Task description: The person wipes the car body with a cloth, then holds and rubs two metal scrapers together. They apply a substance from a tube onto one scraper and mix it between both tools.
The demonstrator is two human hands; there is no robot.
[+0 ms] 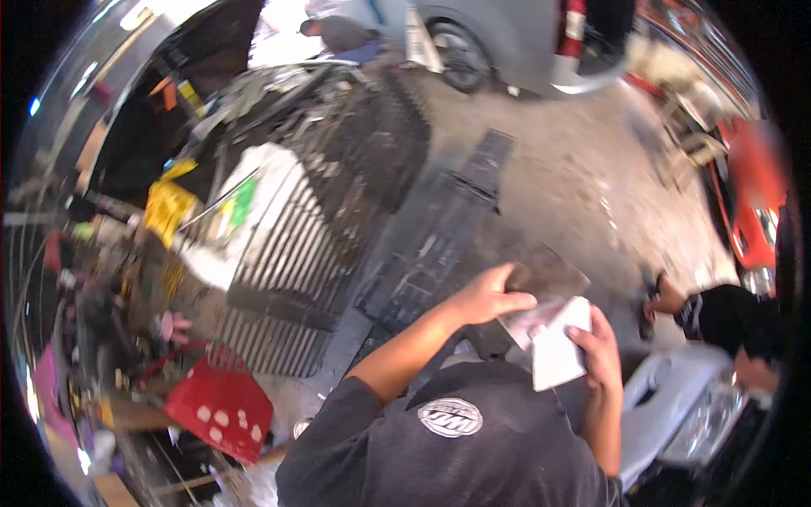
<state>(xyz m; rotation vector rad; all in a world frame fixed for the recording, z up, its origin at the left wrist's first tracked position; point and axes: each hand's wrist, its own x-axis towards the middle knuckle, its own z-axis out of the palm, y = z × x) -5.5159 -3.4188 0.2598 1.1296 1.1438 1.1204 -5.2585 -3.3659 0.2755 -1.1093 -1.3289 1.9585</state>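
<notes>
My left hand (488,297) is closed, with its thumb pressed on a thin, dark brownish sheet (547,275) whose lower part looks glossy. My right hand (600,345) grips a white rectangular piece of paper (559,348) by its right edge. The paper's upper left edge overlaps the lower part of the dark sheet. Both things are held in front of my chest, over the dark floor panels. What the dark sheet is made of, I cannot tell.
Black slatted grilles (279,245) lie to the left, with a white sheet and a yellow bag (169,209) near them. A red panel (221,410) is lower left. A grey bumper (676,397) and a person (731,317) are at right. A grey vehicle (515,42) stands ahead.
</notes>
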